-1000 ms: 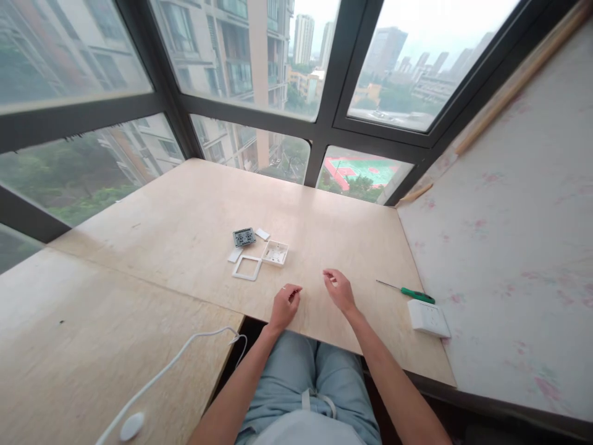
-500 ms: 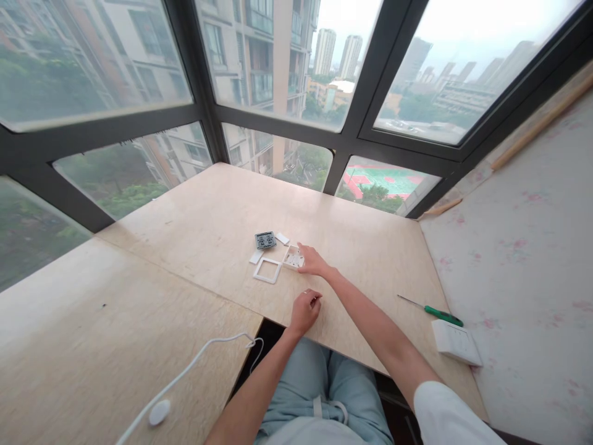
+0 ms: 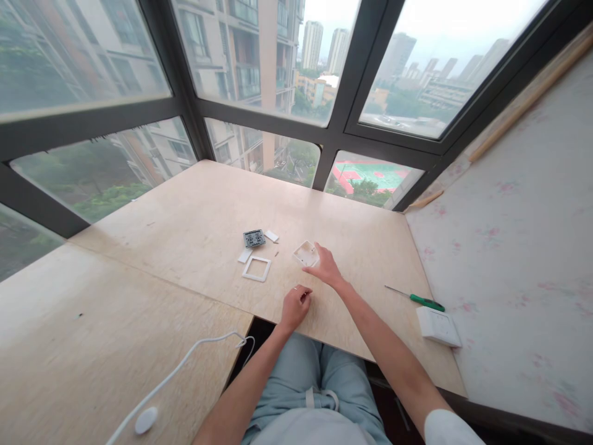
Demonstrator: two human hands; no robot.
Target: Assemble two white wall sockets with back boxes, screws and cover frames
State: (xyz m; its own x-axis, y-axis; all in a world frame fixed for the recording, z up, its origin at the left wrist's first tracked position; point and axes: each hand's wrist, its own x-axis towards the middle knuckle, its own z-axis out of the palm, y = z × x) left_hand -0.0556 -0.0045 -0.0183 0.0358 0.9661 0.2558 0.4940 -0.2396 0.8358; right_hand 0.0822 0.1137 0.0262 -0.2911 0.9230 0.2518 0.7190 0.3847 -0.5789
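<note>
My right hand [image 3: 325, 266] grips the right edge of a white square switch back box [image 3: 305, 254], its hollow side showing, tilted over the table. Closer to me, my left hand [image 3: 296, 306] is closed with its fingers curled, low at the table's front edge; whatever may be in it is hidden. Left of the box lie a white square switch frame [image 3: 247, 276], a dark grey switch module [image 3: 254, 238] and two small white cover plates [image 3: 272, 236], one on either side of the module. A tiny brownish piece [image 3: 277, 254] rests between frame and box.
On the right, a screwdriver with a green handle [image 3: 427, 302] lies beside a white switch unit [image 3: 438, 326] near the wall. A white cable [image 3: 178, 366] and a round white piece [image 3: 146, 420] are at front left. Windows [image 3: 264, 148] border the wooden table [image 3: 194, 210].
My right hand has drawn the back box to the right, away from the switch frame, and tilted it. My left hand keeps its curled pose. The head view has turned slightly right.
</note>
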